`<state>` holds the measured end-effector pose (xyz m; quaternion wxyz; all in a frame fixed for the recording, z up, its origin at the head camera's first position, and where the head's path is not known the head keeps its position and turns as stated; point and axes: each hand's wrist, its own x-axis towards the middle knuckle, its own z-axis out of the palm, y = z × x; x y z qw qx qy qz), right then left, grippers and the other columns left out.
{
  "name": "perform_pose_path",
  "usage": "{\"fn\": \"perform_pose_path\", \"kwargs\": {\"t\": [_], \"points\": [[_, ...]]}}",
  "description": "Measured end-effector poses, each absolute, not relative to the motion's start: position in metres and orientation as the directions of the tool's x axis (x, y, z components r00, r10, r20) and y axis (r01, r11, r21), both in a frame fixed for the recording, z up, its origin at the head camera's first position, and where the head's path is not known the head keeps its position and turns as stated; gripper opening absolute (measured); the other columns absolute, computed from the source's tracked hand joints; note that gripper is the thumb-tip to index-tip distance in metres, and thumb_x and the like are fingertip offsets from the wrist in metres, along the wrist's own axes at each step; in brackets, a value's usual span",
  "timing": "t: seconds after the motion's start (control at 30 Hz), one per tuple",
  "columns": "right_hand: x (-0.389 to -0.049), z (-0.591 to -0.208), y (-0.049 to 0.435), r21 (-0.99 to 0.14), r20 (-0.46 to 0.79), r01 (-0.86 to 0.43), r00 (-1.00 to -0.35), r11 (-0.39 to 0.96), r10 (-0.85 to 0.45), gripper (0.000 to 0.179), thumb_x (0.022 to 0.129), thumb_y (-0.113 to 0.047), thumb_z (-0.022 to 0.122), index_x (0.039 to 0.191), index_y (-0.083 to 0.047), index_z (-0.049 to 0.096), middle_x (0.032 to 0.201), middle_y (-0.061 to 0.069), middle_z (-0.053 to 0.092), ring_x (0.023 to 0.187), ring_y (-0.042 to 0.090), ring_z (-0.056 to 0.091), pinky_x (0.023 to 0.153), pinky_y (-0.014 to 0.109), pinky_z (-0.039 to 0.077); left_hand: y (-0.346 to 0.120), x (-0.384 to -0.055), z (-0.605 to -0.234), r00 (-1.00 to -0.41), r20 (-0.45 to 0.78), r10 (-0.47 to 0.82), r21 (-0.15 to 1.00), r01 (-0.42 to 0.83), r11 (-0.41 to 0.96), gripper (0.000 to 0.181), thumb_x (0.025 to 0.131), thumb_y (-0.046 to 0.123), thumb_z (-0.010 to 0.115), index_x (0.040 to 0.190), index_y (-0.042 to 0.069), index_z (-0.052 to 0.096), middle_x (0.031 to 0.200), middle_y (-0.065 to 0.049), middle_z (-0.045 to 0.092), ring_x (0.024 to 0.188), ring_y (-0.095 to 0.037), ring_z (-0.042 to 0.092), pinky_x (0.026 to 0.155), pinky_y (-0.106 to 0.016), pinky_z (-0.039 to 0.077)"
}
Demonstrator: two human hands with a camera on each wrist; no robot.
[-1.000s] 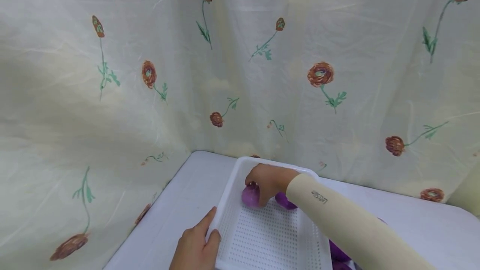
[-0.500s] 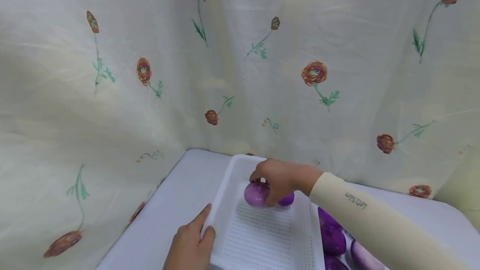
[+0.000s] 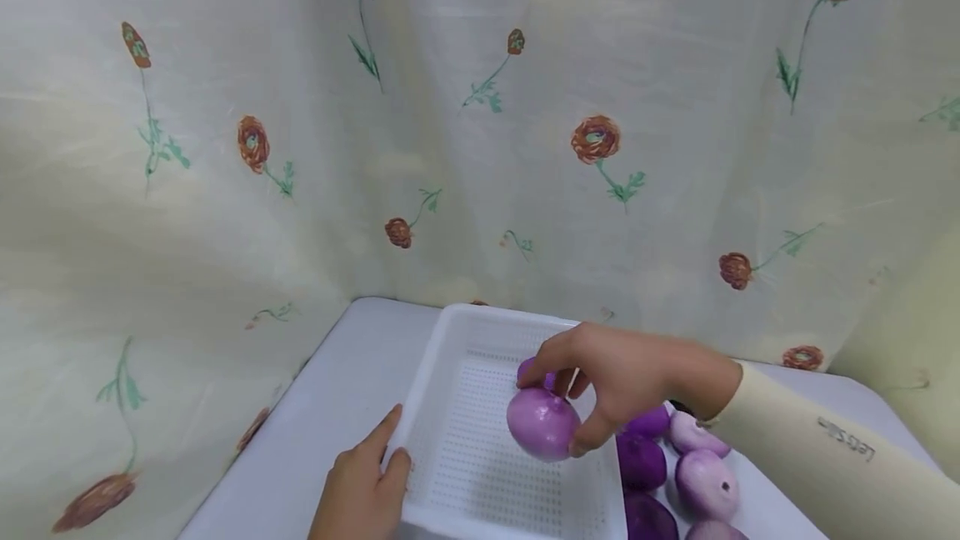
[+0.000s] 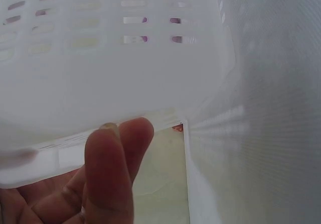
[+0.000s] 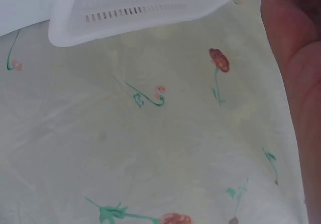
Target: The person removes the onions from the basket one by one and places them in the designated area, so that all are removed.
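A peeled red onion [image 3: 543, 425], shiny and light purple, hangs over the white basket [image 3: 457, 407]. My right hand [image 3: 611, 382] pinches it between thumb and fingertips. Behind it, partly hidden by the fingers, a darker purple onion [image 3: 527, 367] lies in the basket. At the basket's left rim, my left hand [image 3: 363, 477] grips the edge with thumb and fingers. The left wrist view shows the thumb [image 4: 108, 174] close against the slotted basket wall [image 4: 100, 88]. Only the edge of my right hand [image 5: 301, 48] shows in the right wrist view, where the held onion is hidden.
Right of the basket, several more onions lie on the white table [image 3: 780, 494], dark purple ones [image 3: 642, 462] beside pale ones [image 3: 707, 483]. A flowered curtain [image 3: 480, 148] rises behind and to the left of the table.
My right hand has lifted the light onion from the basket's far end and brought it nearer and to the right. The left hand stays on the rim. More onions have come into view at right.
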<state>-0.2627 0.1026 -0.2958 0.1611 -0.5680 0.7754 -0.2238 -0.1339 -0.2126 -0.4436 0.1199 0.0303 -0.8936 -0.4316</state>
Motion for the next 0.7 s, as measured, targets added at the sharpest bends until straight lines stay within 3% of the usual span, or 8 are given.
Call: {"fn": "perform_pose_path", "kwargs": {"t": [0.07,0.13,0.23,0.33,0.53,0.6,0.7], "points": [[-0.252,-0.294,0.112,-0.553,0.036,-0.807,-0.272,0.208,-0.962,0.07,0.078,-0.034,0.095,0.14,-0.02,0.066,0.128,-0.011,0.067,0.104,0.011,0.068,0.083,0.035,0.061,-0.212,-0.133,-0.444,-0.972,0.173,-0.162,0.782,0.036,0.622,0.054,0.102,0.017,0.058,0.156,0.013,0.055,0.071,0.001,0.068,0.071,-0.01,0.06,0.081,-0.04,0.054],[-0.241,-0.294,0.123,-0.559,0.068,-0.811,-0.252,0.172,-0.965,0.069,0.08,-0.035,0.094,0.141,-0.021,0.065,0.129,-0.01,0.067,0.106,0.011,0.068,0.084,0.034,0.061,-0.212,-0.133,-0.443,-0.971,0.171,-0.164,0.781,0.032,0.624,0.053,0.103,0.018,0.057,0.156,0.013,0.054,0.071,0.0,0.067,0.072,-0.011,0.06,0.082,-0.042,0.055],[-0.223,-0.295,0.141,-0.548,0.105,-0.823,-0.248,0.152,-0.963,0.068,0.081,-0.037,0.093,0.14,-0.021,0.065,0.13,-0.01,0.066,0.106,0.009,0.067,0.084,0.033,0.061,-0.21,-0.133,-0.444,-0.969,0.178,-0.173,0.776,0.029,0.631,0.053,0.103,0.019,0.057,0.156,0.014,0.055,0.098,-0.012,0.077,0.087,-0.013,0.066,0.089,-0.048,0.056],[-0.204,-0.296,0.161,-0.544,0.129,-0.823,-0.273,0.162,-0.953,0.067,0.081,-0.037,0.092,0.141,-0.023,0.065,0.127,-0.012,0.067,0.105,0.007,0.066,0.083,0.032,0.061,-0.208,-0.134,-0.443,-0.966,0.2,-0.167,0.77,0.05,0.636,0.052,0.104,0.019,0.057,0.155,0.014,0.055,0.125,-0.016,0.073,0.102,-0.016,0.066,0.094,-0.053,0.055],[-0.172,-0.311,0.201,-0.486,0.252,-0.865,-0.277,0.126,-0.927,0.069,0.08,-0.032,0.091,0.141,-0.02,0.064,0.123,-0.012,0.067,0.101,0.004,0.065,0.079,0.026,0.058,-0.207,-0.132,-0.442,-0.967,0.2,-0.159,0.761,0.051,0.647,0.052,0.105,0.019,0.055,0.156,0.014,0.054,0.13,-0.017,0.071,0.111,-0.018,0.065,0.094,-0.054,0.056],[-0.161,-0.317,0.212,-0.504,0.254,-0.848,-0.328,0.165,-0.91,0.069,0.079,-0.031,0.092,0.141,-0.02,0.064,0.123,-0.012,0.069,0.101,0.005,0.066,0.079,0.026,0.058,-0.208,-0.131,-0.442,-0.967,0.196,-0.162,0.761,0.045,0.648,0.052,0.105,0.019,0.055,0.157,0.015,0.053,0.133,-0.017,0.07,0.114,-0.02,0.065,0.095,-0.055,0.055],[-0.14,-0.326,0.229,-0.506,0.204,-0.794,-0.491,0.338,-0.847,0.069,0.078,-0.037,0.094,0.14,-0.03,0.066,0.123,-0.017,0.069,0.102,0.005,0.066,0.081,0.028,0.057,-0.207,-0.13,-0.444,-0.969,0.188,-0.16,0.767,0.043,0.64,0.052,0.105,0.019,0.054,0.157,0.015,0.053,0.133,-0.017,0.069,0.112,-0.021,0.067,0.091,-0.054,0.057]]}}
